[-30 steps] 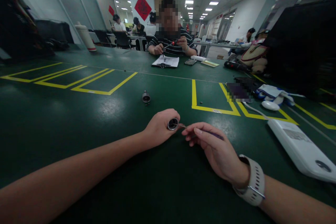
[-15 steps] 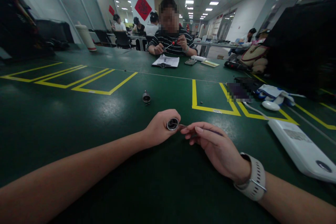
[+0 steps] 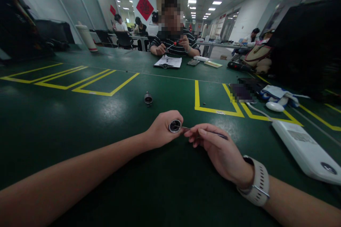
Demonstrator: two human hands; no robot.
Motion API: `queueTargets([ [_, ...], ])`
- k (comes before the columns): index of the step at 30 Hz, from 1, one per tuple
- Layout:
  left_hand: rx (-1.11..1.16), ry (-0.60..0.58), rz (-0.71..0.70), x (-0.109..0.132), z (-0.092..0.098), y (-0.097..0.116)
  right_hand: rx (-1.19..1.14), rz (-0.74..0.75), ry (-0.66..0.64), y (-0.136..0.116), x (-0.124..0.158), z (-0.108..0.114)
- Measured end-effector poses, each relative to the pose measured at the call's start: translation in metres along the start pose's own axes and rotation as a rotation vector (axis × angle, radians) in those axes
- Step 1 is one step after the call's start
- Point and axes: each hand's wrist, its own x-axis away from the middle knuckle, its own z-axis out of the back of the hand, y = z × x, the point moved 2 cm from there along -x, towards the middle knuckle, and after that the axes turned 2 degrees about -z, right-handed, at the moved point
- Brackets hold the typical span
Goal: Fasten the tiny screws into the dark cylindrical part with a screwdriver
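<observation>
My left hand (image 3: 161, 127) is wrapped round a small metal cylinder (image 3: 175, 126), whose open end faces me, resting on the green table (image 3: 80, 120). My right hand (image 3: 215, 149) pinches a thin dark-handled tool (image 3: 213, 133), and its tip pokes into the cylinder's open end. A white watch (image 3: 255, 182) sits on my right wrist. A second small metal cylinder (image 3: 148, 98) lies on the table beyond my left hand.
A white flat device (image 3: 303, 150) with a cable lies to the right, with a white mouse (image 3: 274, 106) and gloves (image 3: 277, 94) behind it. Yellow tape lines (image 3: 197, 95) mark boxes on the table. Across the table a person in a striped shirt (image 3: 173, 42) works over papers (image 3: 168, 62).
My right hand has shifted very slightly with the tool at the cylinder's opening. My left hand has held still.
</observation>
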Motion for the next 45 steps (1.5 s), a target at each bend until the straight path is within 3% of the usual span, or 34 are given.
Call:
queueTargets([
  [10, 0.094, -0.084, -0.006, 0.0, 0.004, -0.003, -0.008, -0.025, 0.046, 0.0, -0.001, 0.0],
  [21, 0.016, -0.047, -0.011, 0.0, 0.0, -0.003, -0.074, 0.002, 0.067, 0.002, -0.002, 0.003],
  [30, -0.077, -0.056, -0.018, 0.001, 0.001, -0.003, -0.236, 0.02, 0.232, 0.002, -0.005, 0.011],
  [45, -0.229, -0.178, 0.038, -0.001, -0.006, 0.0, -0.101, 0.129, 0.347, 0.002, -0.006, 0.012],
])
